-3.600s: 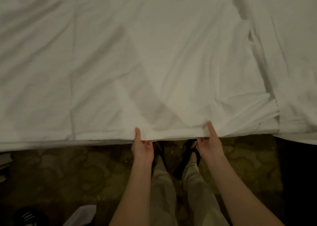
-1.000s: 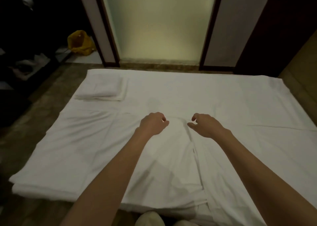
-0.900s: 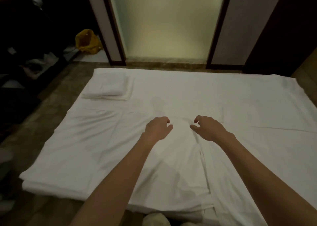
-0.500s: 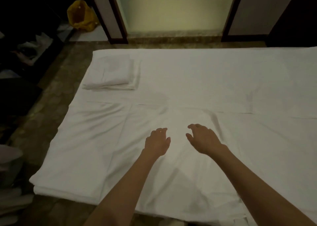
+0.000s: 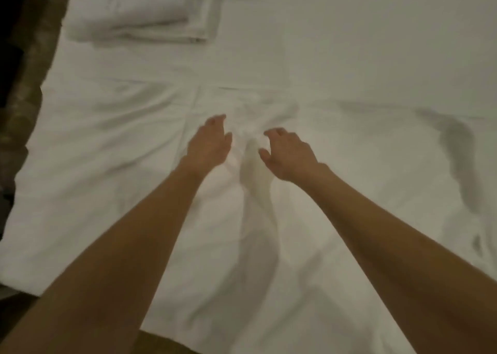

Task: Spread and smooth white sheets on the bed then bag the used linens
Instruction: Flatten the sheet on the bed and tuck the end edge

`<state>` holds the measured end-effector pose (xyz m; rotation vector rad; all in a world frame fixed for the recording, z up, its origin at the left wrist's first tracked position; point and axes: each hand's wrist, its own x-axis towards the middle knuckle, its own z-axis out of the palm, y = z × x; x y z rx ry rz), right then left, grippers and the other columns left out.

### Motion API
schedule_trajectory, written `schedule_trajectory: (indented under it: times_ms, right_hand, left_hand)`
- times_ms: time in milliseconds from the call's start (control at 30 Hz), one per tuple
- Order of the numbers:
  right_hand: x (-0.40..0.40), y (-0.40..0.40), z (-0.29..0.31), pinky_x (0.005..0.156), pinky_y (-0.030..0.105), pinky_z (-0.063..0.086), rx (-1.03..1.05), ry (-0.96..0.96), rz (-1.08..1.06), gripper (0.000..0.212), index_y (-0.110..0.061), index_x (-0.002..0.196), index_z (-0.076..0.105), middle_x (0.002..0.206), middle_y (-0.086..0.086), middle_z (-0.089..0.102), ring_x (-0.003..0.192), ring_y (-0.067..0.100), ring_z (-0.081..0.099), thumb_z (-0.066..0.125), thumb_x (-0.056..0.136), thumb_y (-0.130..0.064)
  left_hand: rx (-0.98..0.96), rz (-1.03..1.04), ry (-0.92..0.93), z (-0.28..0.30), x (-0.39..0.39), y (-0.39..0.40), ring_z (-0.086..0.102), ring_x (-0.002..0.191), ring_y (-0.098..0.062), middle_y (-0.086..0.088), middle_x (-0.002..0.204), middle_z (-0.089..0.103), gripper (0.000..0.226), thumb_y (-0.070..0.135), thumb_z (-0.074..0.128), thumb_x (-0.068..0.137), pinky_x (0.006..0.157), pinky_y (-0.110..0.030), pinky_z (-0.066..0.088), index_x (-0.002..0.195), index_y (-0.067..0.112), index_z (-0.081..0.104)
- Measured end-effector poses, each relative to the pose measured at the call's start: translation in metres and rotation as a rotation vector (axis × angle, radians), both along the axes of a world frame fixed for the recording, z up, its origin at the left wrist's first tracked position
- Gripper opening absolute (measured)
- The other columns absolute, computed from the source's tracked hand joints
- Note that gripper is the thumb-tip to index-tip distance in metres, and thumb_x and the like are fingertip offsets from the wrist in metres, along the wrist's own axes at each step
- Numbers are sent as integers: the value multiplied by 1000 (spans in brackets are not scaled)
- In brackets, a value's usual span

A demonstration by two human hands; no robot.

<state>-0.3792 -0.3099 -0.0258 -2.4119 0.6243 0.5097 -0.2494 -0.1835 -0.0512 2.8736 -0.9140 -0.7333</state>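
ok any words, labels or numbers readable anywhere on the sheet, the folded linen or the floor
None: no text, label, brand or number shows anywhere in the head view.
white sheet: plain, only creases and shadows.
folded linen at the bed's far left corner: plain white, no tag visible.
floor: dark mottled pattern, no writing.
The left hand and right hand over the sheet carry nothing printed.

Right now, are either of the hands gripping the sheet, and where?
Neither grips it: left hand and right hand rest, fingers loosely bent, on the white sheet mid-bed.
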Motion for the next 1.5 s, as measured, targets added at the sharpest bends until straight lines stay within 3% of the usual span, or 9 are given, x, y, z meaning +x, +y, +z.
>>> schedule_trajectory:
  times_ms: [300,433,567,700,833,1000,1167,1333,1500]
  right_hand:
    - [109,-33,-47,98,33,36,39,-181,-110,50,-10,142,36,146,11,32,125,31,47,52,98,-28]
    - [138,-48,-51,98,38,44,56,-124,-195,44,-4,132,47,135,16,43,112,32,56,57,95,-26]
    - [148,-55,-61,60,29,59,169,-147,-275,12,-11,79,64,59,1,64,41,0,59,56,88,-9]
    - [158,-53,-63,45,14,48,275,-315,-366,9,-9,80,66,67,8,66,48,3,64,61,88,-10]
    - [170,-43,-78,73,27,57,158,-347,-332,13,-6,95,66,94,11,65,70,17,67,54,89,-7]
    - [144,-16,-83,91,39,46,116,-539,-118,50,-9,134,47,144,12,37,110,28,55,53,84,-7]
    - [74,18,-107,116,49,0,-162,-282,248,59,-21,153,21,162,3,9,149,23,6,29,98,-41]
    - [27,37,-108,111,58,-13,-247,-131,279,67,-26,154,4,163,0,-6,149,26,-10,2,92,-51]
    - [13,40,-103,109,64,-12,-276,-89,286,62,-28,154,-3,161,-1,-14,147,28,-17,15,99,-50]
  left_hand:
    - [-41,87,-79,-23,130,2,34,139,-28,-15,155,24,52,20,44,101,111,-34,25,149,7,28]
    - [-106,192,24,-23,155,-7,62,97,-33,-14,136,43,41,31,55,96,93,-41,50,132,13,50]
    - [-88,191,96,-22,176,-6,60,49,-7,4,79,66,29,30,62,93,59,-24,49,112,9,59]
    - [-98,206,84,-19,191,-4,56,37,4,5,81,61,13,28,61,95,49,-13,46,100,18,57]
    - [-142,269,-118,-33,187,-1,69,86,-13,-8,118,59,22,21,55,94,76,-22,50,116,17,55]
    - [-118,73,-256,-59,110,13,15,148,-27,-8,163,4,72,52,29,94,114,-53,16,155,20,10]
    - [-26,44,-211,-84,1,50,2,150,-28,-7,163,5,68,52,15,95,111,-67,4,155,20,9]
    - [-41,150,-194,-90,-56,55,0,150,-26,-2,163,5,64,51,15,96,112,-65,3,154,25,4]
    - [-17,217,-186,-87,-73,55,-5,150,-22,3,163,-1,60,52,6,93,113,-65,0,149,32,-7]
